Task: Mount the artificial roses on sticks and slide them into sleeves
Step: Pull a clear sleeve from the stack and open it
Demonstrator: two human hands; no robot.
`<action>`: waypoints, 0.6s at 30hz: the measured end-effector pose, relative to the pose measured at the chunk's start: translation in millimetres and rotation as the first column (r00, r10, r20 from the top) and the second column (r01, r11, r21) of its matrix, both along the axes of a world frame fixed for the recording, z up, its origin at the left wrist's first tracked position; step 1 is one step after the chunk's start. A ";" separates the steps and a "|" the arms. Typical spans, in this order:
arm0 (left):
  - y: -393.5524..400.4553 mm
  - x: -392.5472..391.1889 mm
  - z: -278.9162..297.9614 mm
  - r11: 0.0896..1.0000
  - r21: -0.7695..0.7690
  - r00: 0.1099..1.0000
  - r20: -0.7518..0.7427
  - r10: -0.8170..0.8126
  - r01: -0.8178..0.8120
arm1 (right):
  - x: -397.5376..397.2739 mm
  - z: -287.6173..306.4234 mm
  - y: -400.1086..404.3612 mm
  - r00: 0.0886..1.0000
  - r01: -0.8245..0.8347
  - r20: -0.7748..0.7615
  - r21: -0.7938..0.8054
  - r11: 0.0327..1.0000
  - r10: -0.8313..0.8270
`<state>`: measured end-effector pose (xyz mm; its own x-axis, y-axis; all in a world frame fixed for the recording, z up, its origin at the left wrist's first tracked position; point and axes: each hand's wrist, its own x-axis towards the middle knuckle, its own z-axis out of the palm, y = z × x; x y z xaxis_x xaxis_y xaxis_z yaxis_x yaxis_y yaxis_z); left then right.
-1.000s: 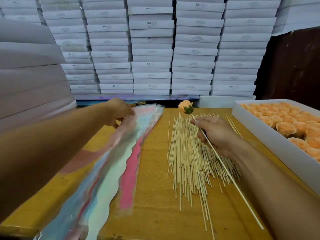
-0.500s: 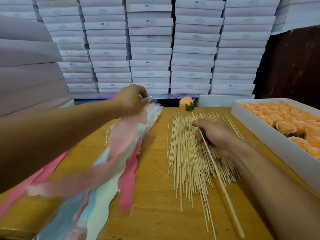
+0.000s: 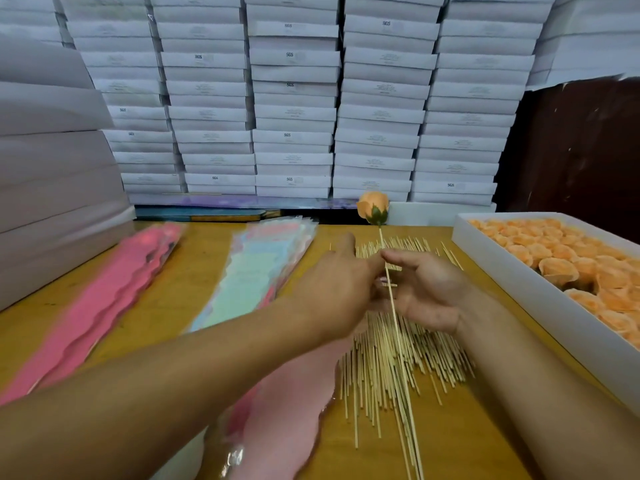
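Note:
My right hand (image 3: 427,289) pinches a thin wooden stick (image 3: 394,317) between thumb and forefinger. An orange artificial rose (image 3: 372,206) sits on the stick's far end. My left hand (image 3: 337,289) has come up against the stick from the left, with its fingers curled. A pale pink plastic sleeve (image 3: 287,410) hangs from this hand under my forearm. Both hands hover over the pile of loose sticks (image 3: 377,368) on the wooden table (image 3: 194,258).
A stack of pastel sleeves (image 3: 256,271) lies left of the sticks, and a blurred bunch of pink sleeves (image 3: 104,306) further left. A white box (image 3: 502,282) full of orange roses stands at the right. Stacked white cartons wall off the back and left.
My left hand lifted a pale pink sleeve off the stack and swung it right to the stick. Pink sleeves now lie apart at the left. The right hand kept the rose stick.

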<state>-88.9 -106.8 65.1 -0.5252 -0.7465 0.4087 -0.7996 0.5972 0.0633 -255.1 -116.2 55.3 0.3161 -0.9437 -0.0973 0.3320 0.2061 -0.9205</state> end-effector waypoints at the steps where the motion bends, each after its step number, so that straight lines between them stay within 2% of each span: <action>1: 2.0 -1.3 -0.4 0.999 -0.042 1.000 0.004 -0.006 0.006 | 0.3 -0.5 -0.3 1.000 0.006 -0.013 -0.019 1.000 -0.006; 4: 5.1 -2.4 0.5 0.988 -0.152 1.000 -0.029 -0.007 0.002 | 2.1 -0.6 0.7 0.998 0.000 -0.055 -0.044 0.999 -0.002; 7: 2.3 -0.1 6.6 0.966 -0.243 0.990 -0.125 0.063 -0.092 | 0.5 0.0 -1.8 0.999 0.027 -0.046 -0.008 1.000 -0.027; 10: -11.1 6.8 14.6 0.953 -0.140 0.929 -0.298 0.217 -0.268 | -4.1 0.6 -4.6 0.994 0.100 -0.041 0.012 0.995 -0.099; 13: -19.7 11.9 17.5 0.928 -0.048 0.863 -0.389 0.323 -0.369 | -4.6 2.8 -3.4 0.997 0.073 0.005 -0.001 0.997 -0.073; 16: -13.2 6.8 12.3 0.942 -0.140 0.891 -0.393 0.229 -0.304 | -4.3 2.7 -2.8 0.998 0.007 0.064 -0.024 1.000 -0.005; 18: -6.4 1.0 5.0 0.946 -0.227 0.934 -0.322 0.152 -0.232 | -4.5 3.1 -2.2 0.993 -0.022 0.112 -0.043 0.999 0.026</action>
<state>-87.9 -113.2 70.1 -0.2069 -0.6685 0.7144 -0.8687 0.4615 0.1802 -259.6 -118.4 58.4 0.3454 -0.9382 -0.0204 0.4296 0.1774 -0.8854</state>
